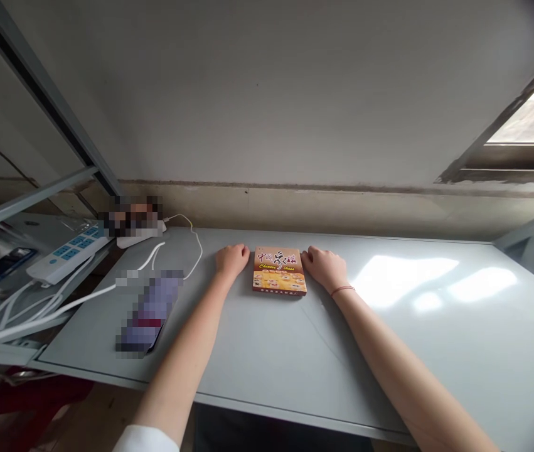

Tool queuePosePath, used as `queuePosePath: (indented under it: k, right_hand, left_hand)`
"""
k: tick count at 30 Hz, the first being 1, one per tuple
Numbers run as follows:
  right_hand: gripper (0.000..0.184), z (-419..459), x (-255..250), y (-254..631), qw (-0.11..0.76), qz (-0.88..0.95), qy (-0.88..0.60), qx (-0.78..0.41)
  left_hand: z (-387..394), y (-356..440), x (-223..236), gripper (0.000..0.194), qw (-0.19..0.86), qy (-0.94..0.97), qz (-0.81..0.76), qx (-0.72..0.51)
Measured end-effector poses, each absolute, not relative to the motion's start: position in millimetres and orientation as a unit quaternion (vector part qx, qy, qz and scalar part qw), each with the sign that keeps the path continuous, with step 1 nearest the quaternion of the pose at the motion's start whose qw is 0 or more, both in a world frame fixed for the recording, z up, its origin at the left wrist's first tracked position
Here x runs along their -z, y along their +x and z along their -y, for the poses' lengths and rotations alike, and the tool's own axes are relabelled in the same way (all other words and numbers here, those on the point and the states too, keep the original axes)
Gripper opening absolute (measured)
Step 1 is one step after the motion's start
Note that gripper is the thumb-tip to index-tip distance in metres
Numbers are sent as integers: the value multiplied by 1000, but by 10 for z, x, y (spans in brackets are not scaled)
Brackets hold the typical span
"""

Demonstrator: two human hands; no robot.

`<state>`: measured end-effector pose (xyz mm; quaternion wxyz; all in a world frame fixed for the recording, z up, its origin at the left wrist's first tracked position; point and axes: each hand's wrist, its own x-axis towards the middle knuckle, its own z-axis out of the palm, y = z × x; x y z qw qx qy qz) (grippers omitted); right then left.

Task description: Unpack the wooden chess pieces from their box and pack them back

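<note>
A Chinese chess box [279, 272], brown and yellow with printed lettering, lies flat on the grey tabletop [267, 351] between my hands. To its left my left hand [233, 258] rests on the table in a loose fist, a small gap from the box. On the other side my right hand [325, 267] is also curled into a fist, its thumb side close by the box's upper right edge; whether it touches I cannot tell. Nothing shows in either fist. A thin red cord [343, 289] circles my right wrist.
A phone [154, 311], blurred out, lies left of my left forearm with a white cable [198, 242] near it. Farther left are a power strip [66, 251] and several cords. A wall [267, 125] stands behind the table, and a red stool [36, 402] is below left.
</note>
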<state>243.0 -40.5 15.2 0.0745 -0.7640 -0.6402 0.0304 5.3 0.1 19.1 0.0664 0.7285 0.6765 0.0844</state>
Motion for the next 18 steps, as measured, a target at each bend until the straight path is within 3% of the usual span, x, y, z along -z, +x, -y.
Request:
queuePosePath:
  k: [9, 18]
  right_hand:
    - [27, 471, -63, 2566, 160, 638, -749, -81]
    - [26, 499, -82, 2561, 169, 648, -737, -87]
  left_hand:
    - [37, -62, -107, 39, 82, 739, -657, -127]
    - [97, -78, -146, 35, 89, 755, -634, -140]
